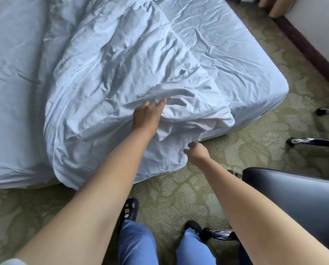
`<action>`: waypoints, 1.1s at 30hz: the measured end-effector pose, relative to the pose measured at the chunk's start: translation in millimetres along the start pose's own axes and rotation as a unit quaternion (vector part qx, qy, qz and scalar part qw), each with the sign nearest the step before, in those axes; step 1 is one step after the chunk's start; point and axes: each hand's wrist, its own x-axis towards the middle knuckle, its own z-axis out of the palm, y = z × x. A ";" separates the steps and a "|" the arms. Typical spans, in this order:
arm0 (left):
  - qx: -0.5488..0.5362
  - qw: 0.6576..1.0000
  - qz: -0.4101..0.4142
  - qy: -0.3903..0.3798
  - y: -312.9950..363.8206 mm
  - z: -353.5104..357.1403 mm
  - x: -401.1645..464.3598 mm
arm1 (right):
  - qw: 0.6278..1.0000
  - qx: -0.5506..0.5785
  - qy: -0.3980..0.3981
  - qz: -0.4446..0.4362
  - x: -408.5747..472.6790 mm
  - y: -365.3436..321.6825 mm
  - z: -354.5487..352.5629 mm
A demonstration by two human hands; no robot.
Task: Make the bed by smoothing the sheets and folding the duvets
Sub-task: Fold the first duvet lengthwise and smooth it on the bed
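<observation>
- Currently, a pale blue duvet [106,73] lies crumpled across the bed [226,54], running from the far side toward the near corner.
- Its lower edge hangs over the near side of the mattress and reaches almost to the carpet [169,192].
- A bunched fold of the duvet sits at the near corner of the bed, just right of the left hand [147,116].
- The fitted sheet [236,60] is exposed on the right part of the mattress and is visibly wrinkled.
- Left hand: positioned on top of the duvet at the bunched fold, index finger extended onto the cloth, remaining fingers curled; whether they pinch the fabric cannot be told from this angle.
- Right hand [197,152]: positioned at the hanging edge of the duvet, level with the base of the mattress; the fingers are curled loosely, with the fingertips touching or just beside the cloth, and no firm grasp is visible.
- Both forearms are bare and extend from the bottom of the view toward the bed.
- The person stands on the patterned green carpet, in blue trousers [138,243] and dark shoes [130,208].
- A dark upholstered chair [293,196] with chrome legs stands to the right, near the right forearm.
- A dark skirting board [312,52] runs along the wall at upper right.
</observation>
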 end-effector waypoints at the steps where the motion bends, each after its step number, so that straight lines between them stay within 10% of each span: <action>1: -0.003 1.000 -0.001 -0.006 -1.8 10.5 5.6 | 1.000 0.009 -0.011 0.009 8.1 3.9 8.8; 12: 0.057 0.991 0.076 0.095 -23.3 96.9 58.6 | 0.943 0.326 -0.004 0.067 94.0 11.9 53.8; 17: 0.041 0.995 0.063 0.068 -21.3 92.4 53.7 | 0.963 0.239 -0.104 0.072 75.2 10.0 58.6; 23: 0.012 0.993 0.086 -0.074 -20.4 27.8 23.6 | 0.996 0.085 0.036 -0.012 17.9 -24.4 7.7; 33: -0.063 0.968 0.052 0.237 -42.6 -149.4 -7.0 | 0.948 0.159 0.233 -0.147 -66.7 -187.1 -137.6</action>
